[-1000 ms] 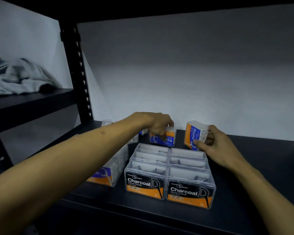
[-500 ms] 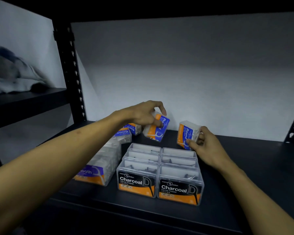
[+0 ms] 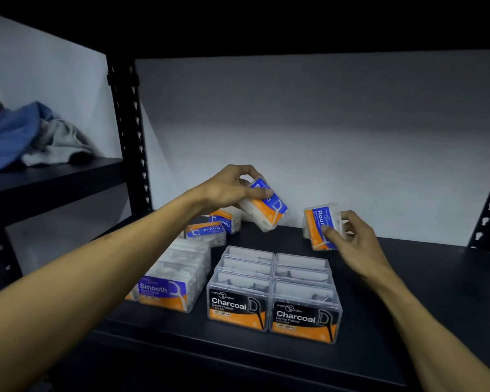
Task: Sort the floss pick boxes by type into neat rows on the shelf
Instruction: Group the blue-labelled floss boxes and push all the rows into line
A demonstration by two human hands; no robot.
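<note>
So the Round box in the left hand [image 3: 266, 206] is hanging tilted above the back of the shelf [image 3: 408, 278], its long axis slanting down toward the right and its blue and orange label facing the camera at an angle. The left hand [image 3: 232, 186] is gripping it from above, fingers curled over the top edge and thumb lying across the label. The second Round box [image 3: 321, 226] is sitting further right, standing on end with its long axis going up and down, so the "Round" word is reading sideways; whether its bottom is touching the shelf is hard to tell. The right hand [image 3: 351, 241] is pinching it, thumb on the label face and fingers wrapping round the far side. Both are clear plastic boxes with white picks showing through. Two more Round boxes [image 3: 210, 230] are lying behind the left forearm, labels upside down. In front, the Charcoal boxes [image 3: 272, 301] are sitting in two tidy rows, black and orange labels facing forward, with the Smooth boxes [image 3: 176, 281] lining up just to their left. A pile of cloth [image 3: 26, 137] is lying on the neighbouring shelf.
</note>
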